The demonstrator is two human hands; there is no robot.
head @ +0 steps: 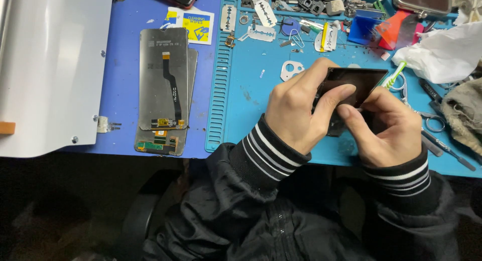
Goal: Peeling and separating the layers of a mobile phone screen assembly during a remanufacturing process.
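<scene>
Both hands pinch a dark phone (357,81) over the blue mat (251,98).

I see my left hand (297,110) and right hand (386,128) clamped on it — long axis tilting up-right. A yellow-blue wipes packet (196,24) lies upper left, beside two screen panels (163,80).

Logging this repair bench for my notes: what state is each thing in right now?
Dark phone: held tilted above the mat by both hands.
Left hand: gripping the phone.
Right hand: gripping the phone.
Two screen panels: stacked, backs up, ribbon cables exposed.
Razor blades: lying loose, unwrapped.
</scene>
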